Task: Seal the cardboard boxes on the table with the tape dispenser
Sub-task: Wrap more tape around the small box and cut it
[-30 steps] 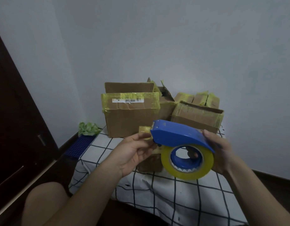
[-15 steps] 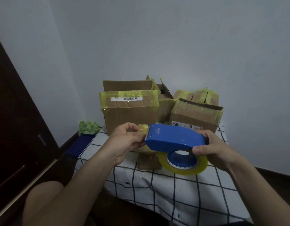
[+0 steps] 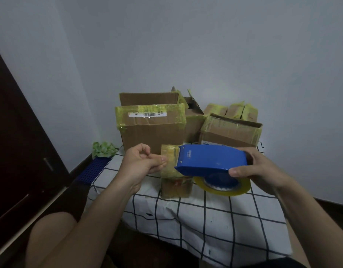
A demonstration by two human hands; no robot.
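One head view: the right hand (image 3: 263,169) is clamped on the dispenser's (image 3: 211,159) rear. Its blade end points left, over the small box (image 3: 175,187) on the counter (image 3: 215,225), likely to start a strip there. The left hand (image 3: 141,163) is just beside that end, fingers loosely curled; whether it pinches tape I cannot tell. Far behind stand bigger boxes (image 3: 151,136), taped at their rims.

The right hand (image 3: 263,169) grips the blue tape dispenser (image 3: 211,161) above the checked table (image 3: 205,219). The left hand (image 3: 143,163), fingers curled, is just beside its front end.
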